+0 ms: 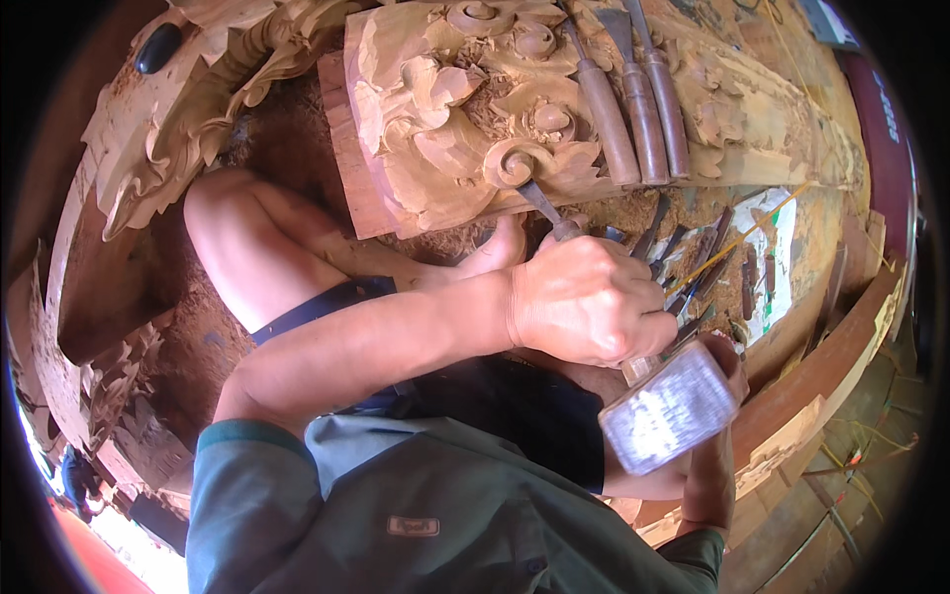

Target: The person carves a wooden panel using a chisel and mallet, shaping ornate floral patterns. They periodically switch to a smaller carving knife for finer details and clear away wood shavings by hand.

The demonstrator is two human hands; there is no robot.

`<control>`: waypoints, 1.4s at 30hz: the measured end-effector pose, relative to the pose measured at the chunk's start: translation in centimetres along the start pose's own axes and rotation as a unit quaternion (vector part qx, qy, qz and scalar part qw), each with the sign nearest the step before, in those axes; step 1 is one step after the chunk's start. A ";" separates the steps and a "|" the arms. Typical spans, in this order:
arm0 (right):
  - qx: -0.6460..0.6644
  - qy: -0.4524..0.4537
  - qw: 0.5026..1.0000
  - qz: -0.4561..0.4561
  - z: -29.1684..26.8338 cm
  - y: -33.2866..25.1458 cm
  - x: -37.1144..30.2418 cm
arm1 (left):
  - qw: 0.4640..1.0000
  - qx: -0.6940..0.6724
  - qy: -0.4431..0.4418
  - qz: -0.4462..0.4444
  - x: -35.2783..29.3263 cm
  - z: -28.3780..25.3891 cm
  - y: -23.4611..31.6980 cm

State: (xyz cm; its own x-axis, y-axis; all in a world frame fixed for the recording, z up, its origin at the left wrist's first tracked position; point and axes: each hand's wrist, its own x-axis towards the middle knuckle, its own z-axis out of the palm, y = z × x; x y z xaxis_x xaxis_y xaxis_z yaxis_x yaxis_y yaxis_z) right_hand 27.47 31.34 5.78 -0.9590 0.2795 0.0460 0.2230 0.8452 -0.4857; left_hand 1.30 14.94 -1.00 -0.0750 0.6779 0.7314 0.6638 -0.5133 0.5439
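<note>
"One big carved panel (396, 193) is lying just beyond the person's folded leg (262, 228), and its left part is looking well along: leaves (440, 89) are already standing proud of the pale yellow wood."

"And what is still wanting?"

"The right end (792, 129), I'm guessing; it's looking flatter and rougher. Three chisels (648, 134) are resting side by side on top, nobody touching them."

"How are the hands gripping?"

"The left hand (594, 297) is wrapping tightly round the handle of a fourth chisel (539, 203). The right hand (734, 368) is mostly hiding behind the mallet (668, 406), so I'm not able to tell how its fingers are closing. That blocky, silvery mallet head is hanging just below the left fist."

"Where is the blade pointing?"

"At the near edge of a spiral curl (512, 165). The curl is looking rounded and nearly clean, I'd say, while small shavings (487, 104) are filling the hollow above it, so that bit is still needing a clearing."
</note>
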 end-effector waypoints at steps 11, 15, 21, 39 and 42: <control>0.342 0.256 0.902 -0.059 3.7 -2.8 0.0 | 0.999 -0.018 -0.012 -0.034 0.0 0.1 -0.1; 0.035 0.045 0.998 0.038 0.8 -1.1 0.2 | 0.994 -0.005 -0.065 -0.086 0.8 0.3 0.5; 0.293 0.123 0.948 0.017 2.0 -0.5 -1.3 | 0.999 -0.040 -0.031 -0.009 1.4 3.5 3.7; 0.123 0.012 0.981 -0.152 3.3 -2.3 -0.1 | 0.994 -0.082 -0.048 0.056 -2.8 -1.9 0.3; 0.108 -0.019 0.984 -0.141 2.2 -4.1 0.7 | 0.992 -0.101 -0.029 0.075 -3.3 -2.1 -0.2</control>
State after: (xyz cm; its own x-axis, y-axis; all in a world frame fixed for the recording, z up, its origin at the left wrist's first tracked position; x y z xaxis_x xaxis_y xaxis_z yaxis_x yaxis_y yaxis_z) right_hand 25.47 27.14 5.91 -0.9844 0.0271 0.1740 -0.0908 0.7683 -0.6336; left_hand -0.13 11.72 -2.63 0.0598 0.6124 0.7883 0.5006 -0.7016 0.5071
